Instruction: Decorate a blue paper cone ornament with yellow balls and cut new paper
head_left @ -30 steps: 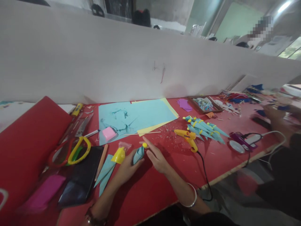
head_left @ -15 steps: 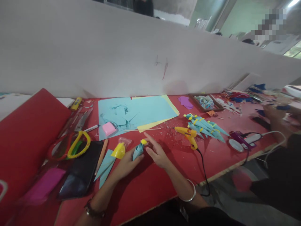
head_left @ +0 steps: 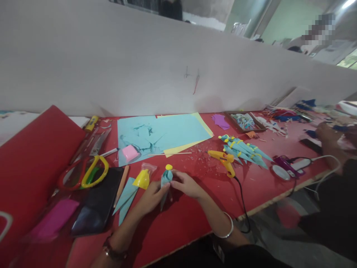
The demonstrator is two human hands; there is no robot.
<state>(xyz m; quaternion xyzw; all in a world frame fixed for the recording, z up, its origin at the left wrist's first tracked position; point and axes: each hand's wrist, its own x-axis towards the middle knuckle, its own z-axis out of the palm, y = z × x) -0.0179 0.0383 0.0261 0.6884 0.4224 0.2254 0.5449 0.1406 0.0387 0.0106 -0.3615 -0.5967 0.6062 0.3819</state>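
Head view: left hand [head_left: 152, 195] and right hand [head_left: 187, 184] fingers pinched closed around upright blue paper cone [head_left: 166, 182].

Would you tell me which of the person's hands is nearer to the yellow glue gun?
Right. The right hand lies just left of the glue gun, apart from it; the left hand is farther left, beyond the blue paper cone.

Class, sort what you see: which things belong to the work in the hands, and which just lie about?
In hand:
- left hand
- right hand
- blue folded paper cone with yellow ball tip

Lying about:
- yellow glue gun
- yellow-handled scissors
- pink eraser block
- pile of finished blue cones
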